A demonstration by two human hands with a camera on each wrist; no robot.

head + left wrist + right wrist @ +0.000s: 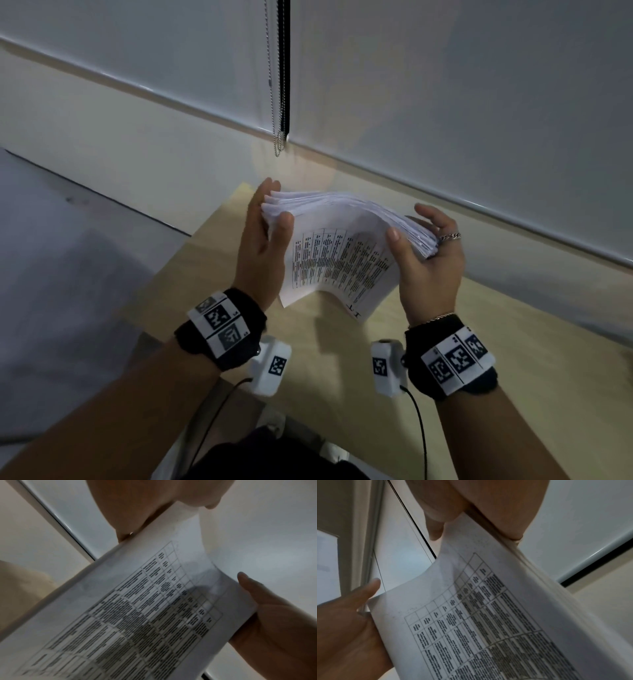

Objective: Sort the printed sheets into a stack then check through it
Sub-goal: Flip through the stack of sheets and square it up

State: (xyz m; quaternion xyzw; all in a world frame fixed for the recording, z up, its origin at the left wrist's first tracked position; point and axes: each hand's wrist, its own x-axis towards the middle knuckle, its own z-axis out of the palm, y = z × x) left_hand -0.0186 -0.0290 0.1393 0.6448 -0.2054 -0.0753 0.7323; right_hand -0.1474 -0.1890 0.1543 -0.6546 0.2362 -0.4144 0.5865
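Both forearms, banded with black wrist straps carrying coded white tags, reach over the pale wooden table. Above its far edge, clear of the surface, the thick white stack of printed sheets bows upward between the hands. Left hand: thumb on the top sheet, fingers curled behind the stack's left edge. Right hand: thumb on top, ringed fingers wrapped under the right edge. The printed table faces the person. To check well, keep the bend gentle, release sheets singly off one thumb, and pinch the opposite edge firmly.
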